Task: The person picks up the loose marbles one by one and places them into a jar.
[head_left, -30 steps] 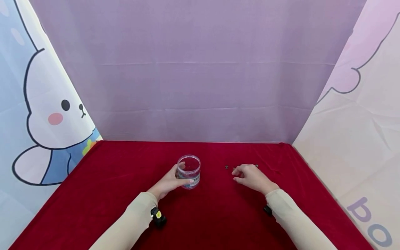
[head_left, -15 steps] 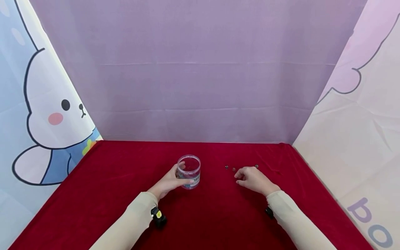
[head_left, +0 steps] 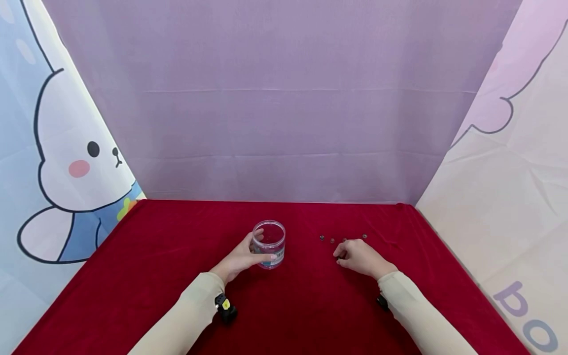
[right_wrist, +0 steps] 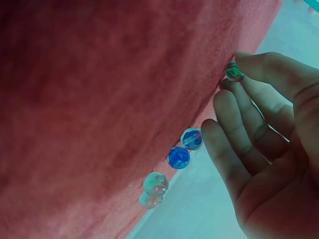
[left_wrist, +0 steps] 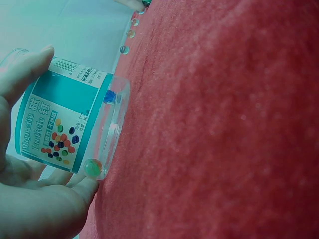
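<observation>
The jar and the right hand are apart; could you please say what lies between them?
In the head view, two marbles lie on the red cloth between the jar and the right hand, toward the far side.

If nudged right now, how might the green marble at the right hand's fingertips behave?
The green marble would probably roll, being round. Its glossy surface may prove slippery for the right hand. The soft-looking red cloth beneath could slow it.

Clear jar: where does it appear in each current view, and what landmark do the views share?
Head: jar below centre, in the left hand.
Left wrist: left half, label showing.
Right wrist: perhaps the teal sliver, top-right corner; unclear.
Shared landmark: red cloth.
</observation>
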Demonstrator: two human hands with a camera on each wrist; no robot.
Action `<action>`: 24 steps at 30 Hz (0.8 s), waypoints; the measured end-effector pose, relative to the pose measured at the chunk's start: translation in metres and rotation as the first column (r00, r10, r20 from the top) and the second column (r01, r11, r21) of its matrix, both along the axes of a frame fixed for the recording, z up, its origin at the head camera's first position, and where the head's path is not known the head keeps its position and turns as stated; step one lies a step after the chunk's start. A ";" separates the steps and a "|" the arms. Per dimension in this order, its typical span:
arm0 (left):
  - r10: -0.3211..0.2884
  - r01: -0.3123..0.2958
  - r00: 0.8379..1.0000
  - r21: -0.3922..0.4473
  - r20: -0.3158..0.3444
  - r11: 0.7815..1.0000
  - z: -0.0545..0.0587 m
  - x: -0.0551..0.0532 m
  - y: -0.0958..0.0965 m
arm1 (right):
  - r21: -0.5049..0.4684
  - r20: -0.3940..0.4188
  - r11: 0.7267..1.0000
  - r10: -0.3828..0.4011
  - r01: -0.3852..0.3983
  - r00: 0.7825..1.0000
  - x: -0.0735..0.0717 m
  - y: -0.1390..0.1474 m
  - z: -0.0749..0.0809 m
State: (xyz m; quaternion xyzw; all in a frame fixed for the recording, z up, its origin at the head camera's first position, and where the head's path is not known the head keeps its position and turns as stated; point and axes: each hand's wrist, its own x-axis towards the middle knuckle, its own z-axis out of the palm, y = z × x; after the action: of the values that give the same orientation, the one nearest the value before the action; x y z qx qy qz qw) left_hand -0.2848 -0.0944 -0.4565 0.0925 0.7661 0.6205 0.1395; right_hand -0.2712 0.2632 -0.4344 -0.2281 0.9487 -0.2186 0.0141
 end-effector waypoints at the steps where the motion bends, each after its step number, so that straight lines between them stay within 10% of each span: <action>1: -0.001 0.001 1.000 -0.002 -0.001 1.000 0.000 0.000 0.000 | -0.003 0.005 1.000 0.003 -0.003 1.000 0.000 0.000 0.000; 24: -0.019 0.019 1.000 -0.014 -0.003 1.000 0.000 0.002 -0.001 | -0.011 -0.023 1.000 0.011 -0.012 1.000 -0.002 -0.002 0.008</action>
State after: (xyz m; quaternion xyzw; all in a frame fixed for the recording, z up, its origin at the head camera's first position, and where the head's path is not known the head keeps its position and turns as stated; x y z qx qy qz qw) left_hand -0.2830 -0.0951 -0.4569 0.0998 0.7698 0.6137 0.1446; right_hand -0.2728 0.2613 -0.4267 -0.2361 0.9463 -0.2210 0.0033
